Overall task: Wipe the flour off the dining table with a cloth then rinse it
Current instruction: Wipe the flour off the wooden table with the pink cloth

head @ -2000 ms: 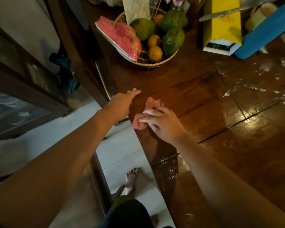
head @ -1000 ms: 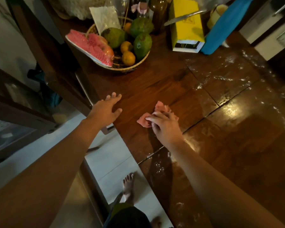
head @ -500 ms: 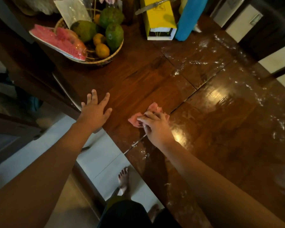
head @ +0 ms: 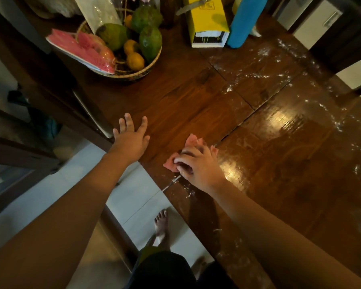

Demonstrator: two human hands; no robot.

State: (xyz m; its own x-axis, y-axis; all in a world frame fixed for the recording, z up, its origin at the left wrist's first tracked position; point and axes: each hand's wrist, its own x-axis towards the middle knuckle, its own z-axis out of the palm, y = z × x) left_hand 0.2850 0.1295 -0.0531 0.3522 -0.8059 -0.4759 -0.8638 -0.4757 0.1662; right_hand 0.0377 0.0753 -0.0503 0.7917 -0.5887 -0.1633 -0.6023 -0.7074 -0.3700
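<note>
We have our right hand (head: 198,166) bunched over the crumpled pink cloth (head: 191,142), fingers curled down and gripping it against the dark polished wooden dining table (head: 186,97) close to its near edge, right where a seam between two boards runs. Our left hand (head: 130,140) lies flat on the tabletop beside it, fingers spread and holding nothing, bracing us. To do this stroke well, we judge we should keep the cloth pressed flat under the palm and drag it in long overlapping passes, gathering the flour rather than pushing it over the edge onto the pale tiled floor (head: 133,197), where our bare foot (head: 161,223) stands. The seam probably traps powder, so we would run along it, not only across. Much is left: white flour streaks (head: 256,75) lie scattered over the far right of the table, with more specks along the near edge by our right forearm. At the far end stand a woven basket of green and orange fruit (head: 133,44), a wrapped tray of pink watermelon slices (head: 81,51), a yellow box (head: 206,19) and a blue cylinder (head: 244,19); the box and cylinder sit close to the flour, so we would have to wipe around them.
</note>
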